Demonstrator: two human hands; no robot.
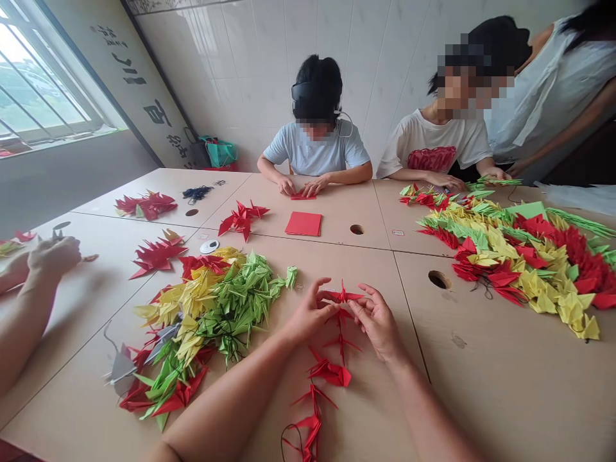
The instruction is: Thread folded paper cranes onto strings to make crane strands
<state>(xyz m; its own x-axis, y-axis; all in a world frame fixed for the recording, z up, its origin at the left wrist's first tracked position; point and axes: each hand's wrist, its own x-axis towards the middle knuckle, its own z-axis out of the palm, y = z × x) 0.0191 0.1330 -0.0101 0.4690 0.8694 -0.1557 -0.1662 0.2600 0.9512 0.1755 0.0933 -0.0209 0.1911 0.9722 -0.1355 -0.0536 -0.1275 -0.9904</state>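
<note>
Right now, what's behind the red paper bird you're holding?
Past the red paper bird there's tabletop, then, farther off and a bit left, a red paper square. Anything directly behind the bird or the fingers is covered from view.

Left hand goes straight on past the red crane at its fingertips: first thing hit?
Probably the right hand, at the other wing of the red crane; depth between the two is hard to judge.

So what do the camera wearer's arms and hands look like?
The left forearm and right forearm are bare, with no sleeves, cables or markings that I can see. The left grip and right grip are ordinary human hands, with no gloves, rings or bracelets visible.
</note>
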